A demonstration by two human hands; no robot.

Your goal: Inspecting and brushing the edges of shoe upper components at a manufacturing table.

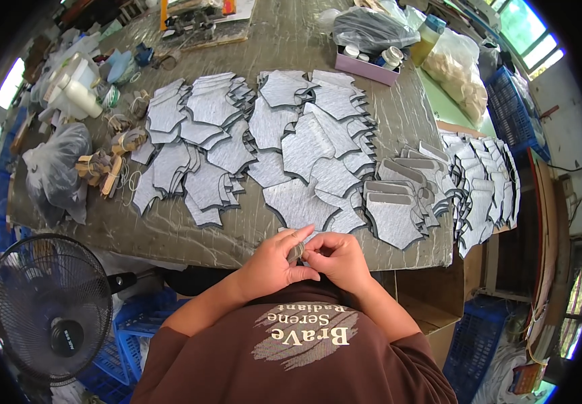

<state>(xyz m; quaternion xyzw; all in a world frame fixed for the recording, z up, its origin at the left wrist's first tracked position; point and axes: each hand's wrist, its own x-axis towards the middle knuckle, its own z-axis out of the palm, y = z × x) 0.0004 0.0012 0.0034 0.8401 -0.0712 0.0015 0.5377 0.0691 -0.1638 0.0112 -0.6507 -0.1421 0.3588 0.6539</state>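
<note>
Now both hands at table edge (190,250): left hand (271,264), right hand (339,259) fingers pinching small grey piece (296,252).

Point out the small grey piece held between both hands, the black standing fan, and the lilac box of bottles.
Small grey piece (297,251), head view: its exposed upper part, between the fingers.
Black standing fan (54,308), head view: wire grille, above the hub.
Lilac box (365,69), head view: front wall.
</note>
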